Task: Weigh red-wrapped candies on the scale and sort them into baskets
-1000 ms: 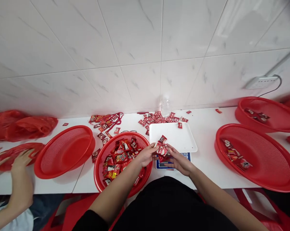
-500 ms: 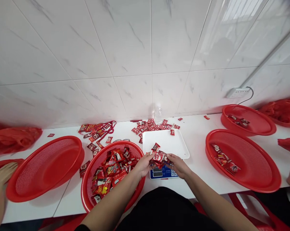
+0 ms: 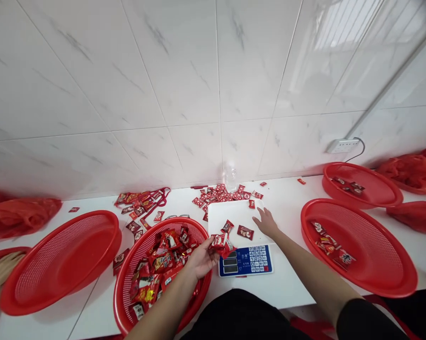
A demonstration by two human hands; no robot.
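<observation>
My left hand (image 3: 201,259) is closed on a small bunch of red candy packets (image 3: 221,242) at the left front corner of a white scale tray (image 3: 220,218). Over the tray's right side my right hand (image 3: 266,222) hovers with fingers spread, holding nothing, next to a red packet (image 3: 245,232) lying on the tray. Another packet (image 3: 228,226) lies on the tray to its left. The scale's blue keypad (image 3: 247,259) faces me. A red mesh basket (image 3: 128,274) full of mixed candy packets sits under my left forearm.
An empty red basket (image 3: 62,257) stands at left, where another person's hand (image 3: 2,267) rests. Two red baskets (image 3: 357,245) (image 3: 361,185) with a few packets stand at right. Loose packets (image 3: 220,193) and red bags (image 3: 20,212) lie along the wall.
My right hand let go of the bunch and moved out over the tray; a packet now lies on the tray beside it. My left hand kept the bunch. The view tilted up.
</observation>
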